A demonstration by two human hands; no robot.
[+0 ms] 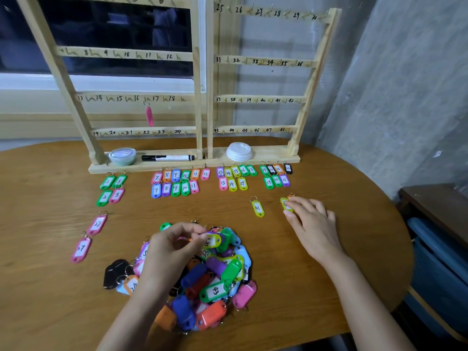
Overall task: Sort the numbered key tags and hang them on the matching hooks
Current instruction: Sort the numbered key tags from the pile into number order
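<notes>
A heap of coloured key tags (215,279) lies on the wooden table (342,249) near me. My left hand (174,247) hovers over the heap and pinches a yellow tag (212,241) at its top. My right hand (311,224) rests on the table to the right, fingertips on a yellow tag (285,205) with an orange one just behind. A yellow tag marked 41 (257,208) lies alone to its left. Two wooden hook racks (202,102) with numbered rails stand behind. One pink tag (149,115) hangs under hook 16.
Sorted tags lie in rows before the racks: 2 and 3 (111,188), 7 to 12 (178,182), 13 to 17 (234,177), 19 to 22 (277,176). Two pink 27 tags (88,236) lie left. A marker (167,157), a tub (122,155) and white lids (239,150) sit on the rack bases.
</notes>
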